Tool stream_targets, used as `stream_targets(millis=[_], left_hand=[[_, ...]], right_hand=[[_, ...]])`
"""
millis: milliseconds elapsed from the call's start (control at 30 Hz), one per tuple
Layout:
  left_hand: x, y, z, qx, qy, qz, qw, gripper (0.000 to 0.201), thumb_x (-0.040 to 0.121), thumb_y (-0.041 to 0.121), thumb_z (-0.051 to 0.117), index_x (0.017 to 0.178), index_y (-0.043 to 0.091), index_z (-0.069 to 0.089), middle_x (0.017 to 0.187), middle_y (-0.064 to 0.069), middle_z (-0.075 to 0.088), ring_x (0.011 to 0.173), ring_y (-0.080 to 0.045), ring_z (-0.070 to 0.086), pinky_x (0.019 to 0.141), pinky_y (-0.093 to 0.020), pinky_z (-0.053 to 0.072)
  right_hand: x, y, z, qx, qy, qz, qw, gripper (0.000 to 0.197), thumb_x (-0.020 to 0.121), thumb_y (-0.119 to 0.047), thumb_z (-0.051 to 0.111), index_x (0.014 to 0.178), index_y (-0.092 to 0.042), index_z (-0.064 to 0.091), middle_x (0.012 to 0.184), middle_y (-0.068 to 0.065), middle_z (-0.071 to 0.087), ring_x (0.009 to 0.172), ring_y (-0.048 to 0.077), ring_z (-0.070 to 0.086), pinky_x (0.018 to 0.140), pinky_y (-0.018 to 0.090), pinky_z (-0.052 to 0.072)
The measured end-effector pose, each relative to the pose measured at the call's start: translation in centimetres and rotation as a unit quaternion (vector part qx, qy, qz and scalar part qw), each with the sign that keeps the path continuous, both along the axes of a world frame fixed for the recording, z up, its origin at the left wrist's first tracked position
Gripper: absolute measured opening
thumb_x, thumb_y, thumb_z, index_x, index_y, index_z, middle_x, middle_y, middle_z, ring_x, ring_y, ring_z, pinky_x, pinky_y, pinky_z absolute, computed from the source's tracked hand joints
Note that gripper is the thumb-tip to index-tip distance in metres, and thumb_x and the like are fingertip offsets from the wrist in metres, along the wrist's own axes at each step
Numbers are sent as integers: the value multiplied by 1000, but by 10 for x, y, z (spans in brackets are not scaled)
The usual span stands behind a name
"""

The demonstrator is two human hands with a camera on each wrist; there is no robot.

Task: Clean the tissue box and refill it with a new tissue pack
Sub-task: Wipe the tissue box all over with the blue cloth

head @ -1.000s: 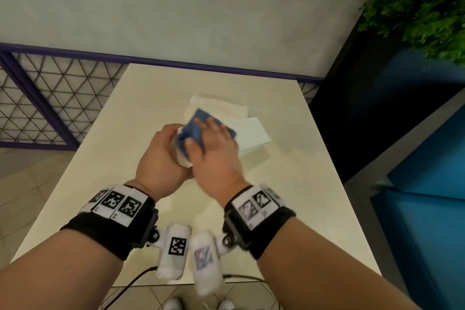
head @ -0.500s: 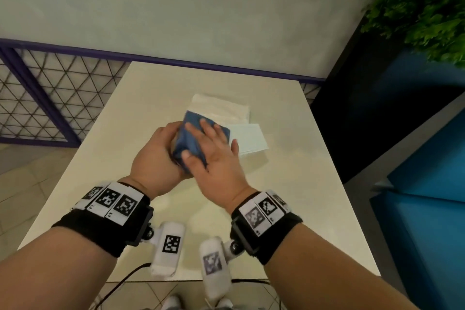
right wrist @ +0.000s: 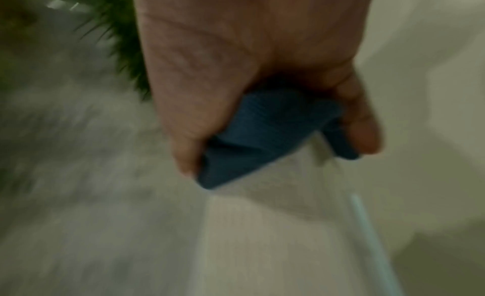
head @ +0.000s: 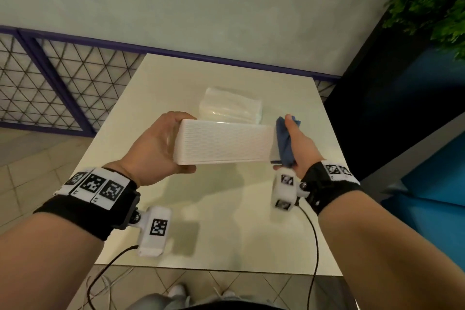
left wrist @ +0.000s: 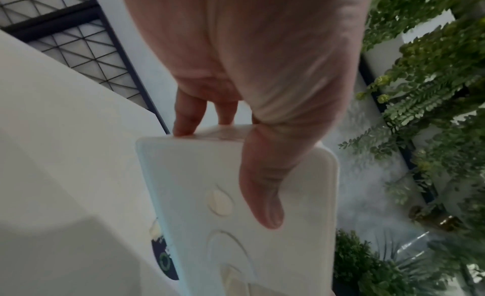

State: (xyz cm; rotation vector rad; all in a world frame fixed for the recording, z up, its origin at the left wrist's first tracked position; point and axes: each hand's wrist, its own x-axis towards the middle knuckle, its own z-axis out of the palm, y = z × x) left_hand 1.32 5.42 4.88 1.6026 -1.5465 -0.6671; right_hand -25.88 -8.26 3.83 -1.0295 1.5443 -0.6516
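Note:
A white ribbed tissue box (head: 222, 145) hangs level above the table (head: 226, 221), long side toward me. My left hand (head: 161, 148) grips its left end, thumb underneath and fingers over the top; in the left wrist view the thumb (left wrist: 262, 186) lies across the box's flat face (left wrist: 230, 228). My right hand (head: 295, 148) holds a blue cloth (head: 283, 143) and presses it against the box's right end. The right wrist view is blurred and shows the blue cloth (right wrist: 262, 138) pinched between thumb and fingers. A wrapped tissue pack (head: 231, 106) lies on the table behind the box.
A purple-framed mesh railing (head: 50, 88) runs along the left. A dark panel and a green plant (head: 432, 2) stand at the right. Cables (head: 314, 246) hang from both wrist cameras past the table's near edge.
The box has turned from end-on to lengthwise across my view and is lifted. My right hand with the cloth has moved from the top of the box to its right end.

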Motion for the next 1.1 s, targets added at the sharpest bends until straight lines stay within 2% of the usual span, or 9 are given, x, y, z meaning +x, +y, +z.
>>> stream_targets(millis=[67,133,300,400,533,667,800,933,1100], left_hand=[[6,1,-4,20,-3,-17,1000,85,54,7,91,111,47,43,121,27,47,109,6,49,83,-20,51],[7,1,-6,47,-16,-42,998,87,55,14,91,116,48,40,123,28,45,112,3,49,94,-31,52],[1,-4,11,108,-167,-11,980,121,56,46,87,148,40,9,151,7,21,143,-18,21,117,-54,19],[-31,-12,27,66,-391,25,918,118,64,62,71,151,34,-4,161,-1,-2,148,-29,-6,114,-65,-4],[-79,-27,17,70,-513,-28,855,112,75,57,65,151,23,-11,162,-3,2,149,-29,-3,111,-67,-6],[-72,-34,7,52,-425,24,903,86,72,30,69,143,22,23,139,0,39,133,-23,36,111,-69,7],[-40,-34,-5,63,-269,57,959,81,63,22,71,134,24,31,136,-5,39,139,-26,26,109,-71,-1],[-35,-39,-10,47,-192,53,979,80,61,12,69,131,27,32,136,-6,43,138,-29,32,105,-60,34],[-43,-36,-6,23,-174,82,981,85,57,13,78,132,22,39,123,-4,51,111,-30,50,78,-45,49]], right_hand=[[-4,-2,2,64,-43,17,997,65,75,-58,65,124,-15,58,110,10,64,101,31,64,92,47,54],[-4,-3,3,72,-36,-3,997,31,83,-37,63,101,-11,63,85,7,64,75,23,63,65,29,59],[9,2,-1,77,-60,-100,990,19,82,-21,61,67,-14,51,42,0,56,48,16,51,45,21,39],[22,9,5,71,-80,-162,981,13,76,-21,64,70,-12,57,61,3,59,53,17,54,47,24,41],[54,23,13,-4,-101,-183,978,29,68,-25,73,90,-8,69,79,7,69,71,23,64,56,26,48],[64,37,30,-81,-103,-118,984,17,74,-31,74,84,-20,66,85,3,69,84,23,65,73,38,53],[35,26,45,-82,-143,-163,973,28,85,-45,61,101,-22,60,110,4,67,98,23,62,90,38,50],[47,44,64,-158,-97,-75,980,22,88,-46,54,88,-24,60,108,4,67,98,22,60,90,38,48],[77,60,37,-342,129,205,908,53,96,-50,31,146,-34,29,158,1,26,147,20,18,119,48,17]])
